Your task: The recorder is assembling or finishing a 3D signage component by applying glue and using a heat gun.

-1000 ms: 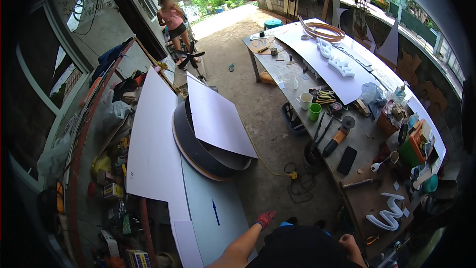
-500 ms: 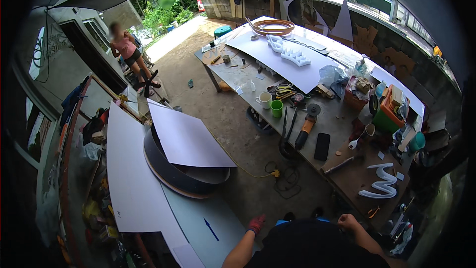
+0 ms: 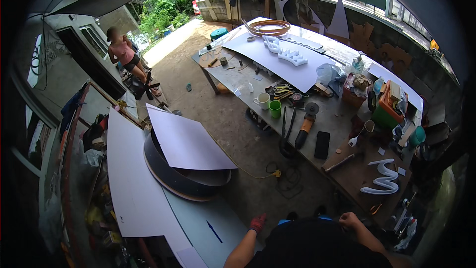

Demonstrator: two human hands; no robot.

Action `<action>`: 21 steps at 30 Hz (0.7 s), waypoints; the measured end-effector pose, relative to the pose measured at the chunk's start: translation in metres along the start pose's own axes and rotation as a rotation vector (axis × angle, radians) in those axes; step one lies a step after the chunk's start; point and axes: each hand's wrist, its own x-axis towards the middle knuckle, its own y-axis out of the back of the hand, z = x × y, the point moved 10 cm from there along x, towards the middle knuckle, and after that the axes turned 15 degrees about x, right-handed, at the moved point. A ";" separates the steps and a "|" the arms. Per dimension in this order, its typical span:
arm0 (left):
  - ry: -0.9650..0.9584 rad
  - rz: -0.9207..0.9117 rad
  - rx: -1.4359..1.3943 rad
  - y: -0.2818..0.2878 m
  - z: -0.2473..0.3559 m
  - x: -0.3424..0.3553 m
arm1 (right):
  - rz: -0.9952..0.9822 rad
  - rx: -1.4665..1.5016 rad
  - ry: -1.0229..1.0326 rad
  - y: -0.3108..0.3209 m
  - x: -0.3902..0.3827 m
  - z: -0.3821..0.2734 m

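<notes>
Left hand (image 3: pixel 257 224) gloved, right hand (image 3: pixel 351 220) bare; closure cannot be told. Pale panel (image 3: pixel 225 223), leftward of both, best handled left-handed.

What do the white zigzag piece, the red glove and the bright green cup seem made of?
White zigzag piece: possibly plastic, smooth, pale sheen along its strokes. Red glove: likely matte fabric, close-fitting without shine. Bright green cup: perhaps smooth plastic, given its vivid, even colour.
</notes>
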 end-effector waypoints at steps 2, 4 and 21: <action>0.011 -0.046 0.043 -0.001 0.011 -0.005 | -0.005 0.008 -0.018 0.000 0.000 0.002; 0.028 -0.082 0.081 0.000 0.014 -0.011 | -0.021 0.011 -0.029 -0.002 0.000 0.001; 0.020 -0.040 0.067 -0.007 0.012 -0.013 | 0.025 0.008 -0.008 0.002 0.017 0.025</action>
